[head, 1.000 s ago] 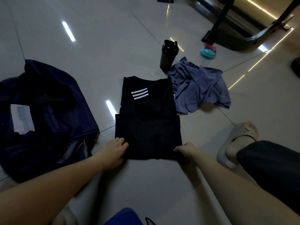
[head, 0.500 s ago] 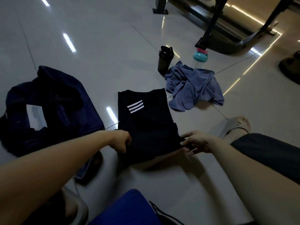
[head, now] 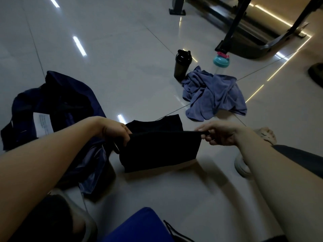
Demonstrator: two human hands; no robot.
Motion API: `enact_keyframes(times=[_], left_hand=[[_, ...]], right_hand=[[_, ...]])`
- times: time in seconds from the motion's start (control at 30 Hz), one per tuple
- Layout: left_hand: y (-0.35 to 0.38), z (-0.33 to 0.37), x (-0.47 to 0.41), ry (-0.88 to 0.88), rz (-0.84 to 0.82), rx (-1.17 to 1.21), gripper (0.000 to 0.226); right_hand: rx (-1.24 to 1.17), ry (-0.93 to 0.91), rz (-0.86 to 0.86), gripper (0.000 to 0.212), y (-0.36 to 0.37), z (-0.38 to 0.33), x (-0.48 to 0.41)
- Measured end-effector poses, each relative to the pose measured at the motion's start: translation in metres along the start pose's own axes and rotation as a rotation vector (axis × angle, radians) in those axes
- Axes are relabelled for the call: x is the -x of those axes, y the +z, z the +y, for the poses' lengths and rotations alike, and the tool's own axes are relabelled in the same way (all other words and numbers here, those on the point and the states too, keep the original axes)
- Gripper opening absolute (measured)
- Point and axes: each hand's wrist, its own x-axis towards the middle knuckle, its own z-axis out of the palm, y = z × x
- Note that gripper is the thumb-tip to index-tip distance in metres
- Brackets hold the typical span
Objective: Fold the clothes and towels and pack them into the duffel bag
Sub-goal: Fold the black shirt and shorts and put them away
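Note:
A folded black shirt (head: 159, 149) hangs between my hands, lifted off the tiled floor at its near part, its far end still low behind the raised fold. My left hand (head: 114, 131) grips the shirt's left edge. My right hand (head: 218, 134) pinches its right edge. The navy duffel bag (head: 57, 105) lies open on the floor to the left, a white paper tag showing inside. A crumpled blue-grey towel (head: 214, 95) lies on the floor beyond the shirt, to the right.
A black shaker bottle (head: 181, 64) and a clear bottle with a teal lid (head: 221, 62) stand behind the towel. Dark equipment legs (head: 232, 30) cross the far right. My sandalled foot (head: 262, 137) rests at the right. A blue cloth (head: 139, 226) lies near my lap.
Both hands have lifted the shirt's near edge up and carried it forward over the rest, hiding the white stripes. The view has tilted further back.

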Motion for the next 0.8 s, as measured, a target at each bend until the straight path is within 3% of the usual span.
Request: enact_keyframes(times=[0.13, 0.2, 0.3, 0.47, 0.6, 0.8], left_hand=[[-0.016, -0.006, -0.018, -0.003, 0.272, -0.013, 0.021], [-0.023, -0.011, -0.029, -0.017, 0.381, -0.018, 0.017], [-0.031, -0.017, -0.044, -0.072, 0.474, 0.019, 0.009], [-0.042, -0.023, -0.064, -0.164, 0.512, 0.127, 0.018], [-0.049, -0.025, -0.076, -0.195, 0.523, 0.17, 0.022], [-0.063, -0.031, -0.1, -0.098, 0.624, 0.103, 0.019]], right_hand=[[-0.124, -0.014, 0.006, 0.018, 0.003, -0.011, -0.029], [-0.085, -0.054, -0.014, 0.022, 0.005, -0.019, -0.045], [0.069, -0.096, 0.09, 0.024, 0.009, -0.03, -0.072], [0.249, -0.154, 0.293, 0.015, 0.016, -0.046, -0.124], [0.322, -0.187, 0.351, 0.012, 0.022, -0.05, -0.153], [0.388, -0.231, 0.482, 0.022, 0.017, -0.048, -0.187]])
